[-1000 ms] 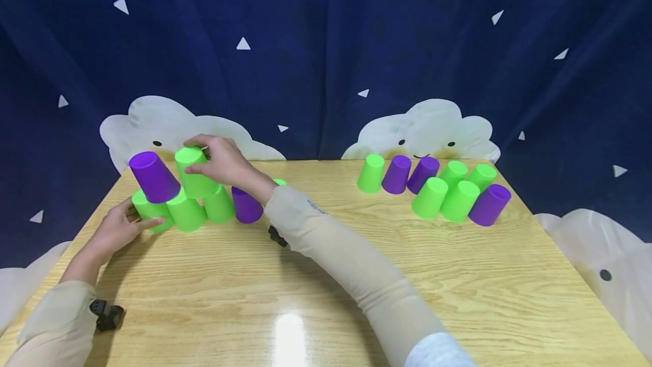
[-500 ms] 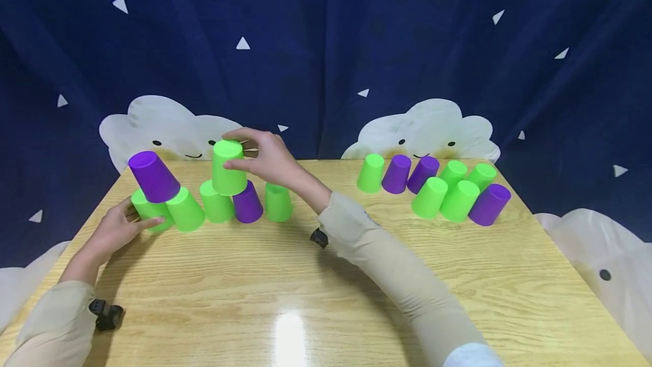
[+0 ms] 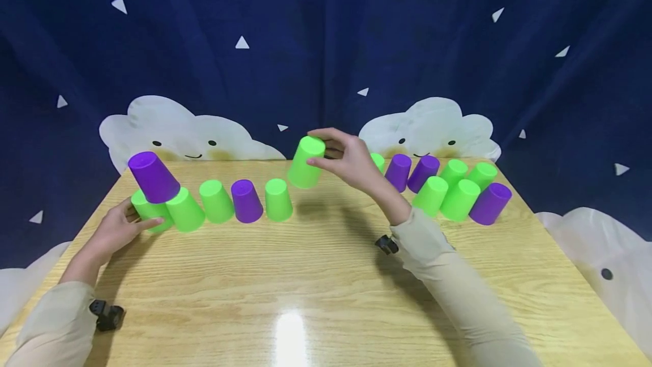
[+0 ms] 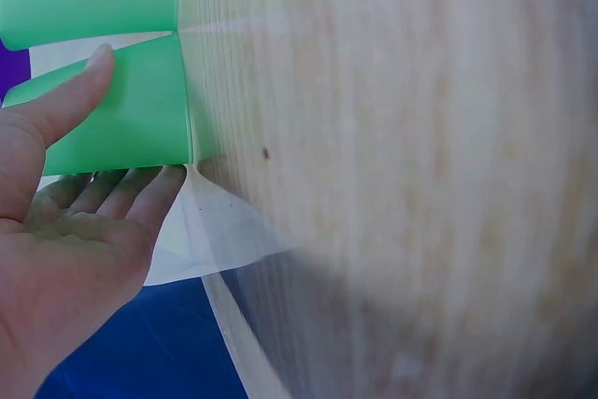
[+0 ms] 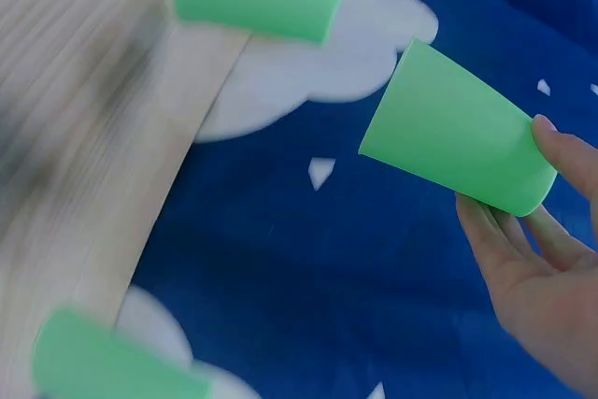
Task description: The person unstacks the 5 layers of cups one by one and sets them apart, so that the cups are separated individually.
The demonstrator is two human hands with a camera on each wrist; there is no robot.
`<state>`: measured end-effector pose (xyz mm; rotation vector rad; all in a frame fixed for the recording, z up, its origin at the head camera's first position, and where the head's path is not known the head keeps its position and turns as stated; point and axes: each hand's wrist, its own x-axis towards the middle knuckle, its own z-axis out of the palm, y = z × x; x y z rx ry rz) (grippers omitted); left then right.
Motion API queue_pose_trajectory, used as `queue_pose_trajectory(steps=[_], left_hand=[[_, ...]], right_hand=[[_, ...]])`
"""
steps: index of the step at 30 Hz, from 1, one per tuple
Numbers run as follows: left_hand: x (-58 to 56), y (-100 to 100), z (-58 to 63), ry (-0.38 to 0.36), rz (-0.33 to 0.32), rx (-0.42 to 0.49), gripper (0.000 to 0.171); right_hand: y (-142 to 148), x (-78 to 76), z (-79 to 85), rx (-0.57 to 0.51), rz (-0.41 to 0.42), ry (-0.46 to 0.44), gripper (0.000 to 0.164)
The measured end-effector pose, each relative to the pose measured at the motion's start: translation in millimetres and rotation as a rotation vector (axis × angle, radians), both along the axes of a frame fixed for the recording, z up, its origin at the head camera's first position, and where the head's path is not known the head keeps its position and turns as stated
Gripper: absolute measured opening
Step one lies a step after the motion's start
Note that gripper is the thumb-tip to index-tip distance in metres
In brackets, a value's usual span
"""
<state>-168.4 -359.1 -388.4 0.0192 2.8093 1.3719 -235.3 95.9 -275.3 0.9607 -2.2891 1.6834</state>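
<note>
My right hand (image 3: 348, 160) pinches an upside-down green cup (image 3: 307, 163) near its closed end, thumb on one side and fingers on the other. In the right wrist view this green cup (image 5: 458, 133) is tilted and well off the table. At the left, my left hand (image 3: 117, 228) is around the leftmost green cup (image 3: 148, 208), its thumb (image 4: 79, 95) on the front and its fingers along the other side. A purple cup (image 3: 154, 177) rests upside down across that cup and the neighbouring green cup (image 3: 185, 211).
A green cup (image 3: 216, 201), a purple cup (image 3: 247, 201) and another green cup (image 3: 278, 200) continue the row to the right. Several green and purple cups, including a purple cup (image 3: 490, 204), stand at the back right of the wooden table (image 3: 229, 287). A dark blue curtain (image 3: 326, 44) hangs behind.
My right hand has lifted the green cup from above the left row and carried it right, past the row's end. The left hand and the purple cup above it have stayed put.
</note>
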Motion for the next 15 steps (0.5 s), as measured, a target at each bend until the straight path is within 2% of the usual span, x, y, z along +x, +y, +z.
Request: queue_pose_trajectory(steps=[5, 7, 12, 15], left_hand=[[-2.1, 2.0, -0.2, 0.009, -0.003, -0.007, 0.08], [-2.7, 2.6, 0.8, 0.006, -0.005, -0.009, 0.08], [-1.3, 3.2, 2.4, -0.004, -0.005, -0.007, 0.079], [-0.1, 3.1, 2.0, 0.0, -0.002, -0.008, 0.08]], right_hand=[[51.1, 4.7, -8.6, 0.048, -0.113, 0.006, 0.046], [67.8, 11.9, -8.4, 0.08, -0.166, 0.0, 0.045], [109.7, 14.0, -32.8, 0.162, -0.289, 0.016, 0.045], [129.3, 9.2, -53.8, 0.233, -0.356, 0.056, 0.047]])
